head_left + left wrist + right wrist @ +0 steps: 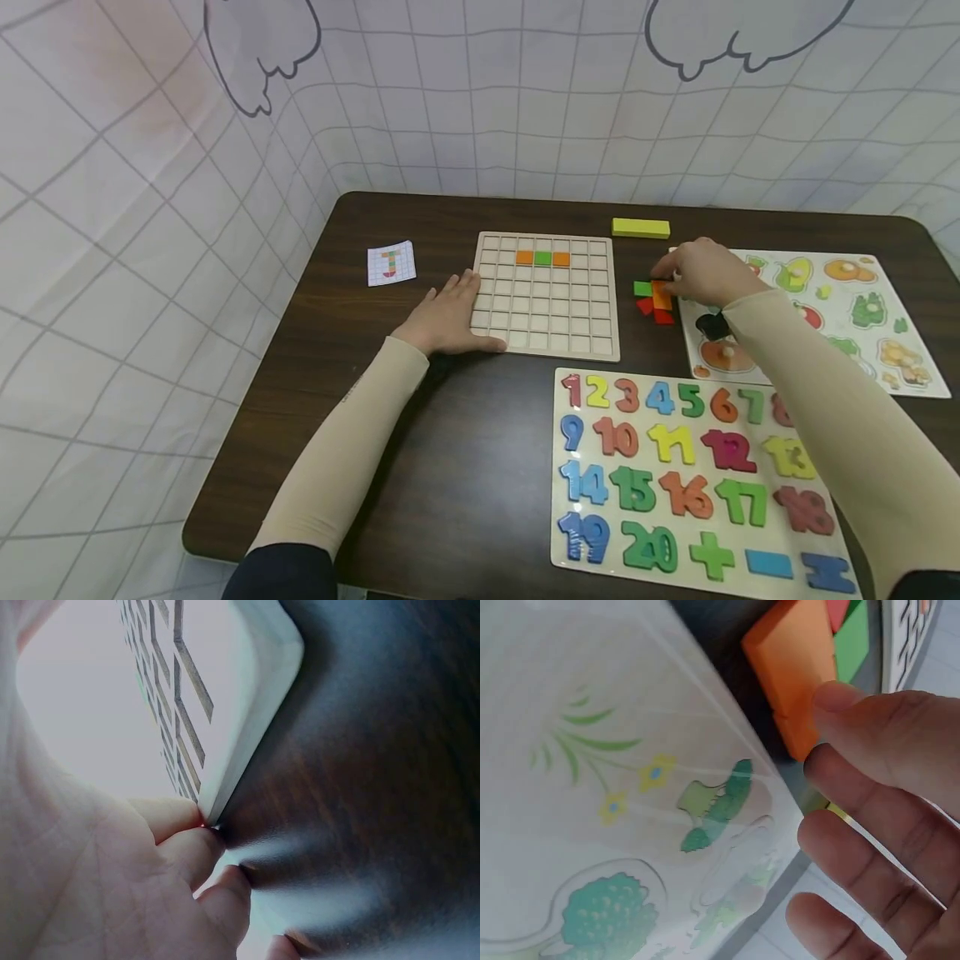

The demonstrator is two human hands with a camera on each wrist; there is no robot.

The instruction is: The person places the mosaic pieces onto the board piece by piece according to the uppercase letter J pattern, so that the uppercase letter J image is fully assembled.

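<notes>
**Orange blocks [662, 296] sit at the right hand's [707, 271] fingertips, with the grid board [543, 321] off to their left**

What matters most here, I judge, is the sideways relation: the orange blocks lie just left of the right hand, and the grid board lies further left again, across a bare strip of the dark surface [450, 467]. The blocks abut, and their line runs roughly near to far, so the right grip meets them from the side. In the right wrist view the thumb tip touches orange and the index fingertip is close by the same end; whether that grip has closed in a pinch, I cannot tell. A green block [642, 288] and red pieces [663, 317] crowd the far side of the orange from the hand.

The left hand [446, 321] is well apart from the pile. Its grip is released, fingers spread against the board's left edge. On the board, a short orange-green-orange row [542, 258] sits near the far edge.
</notes>
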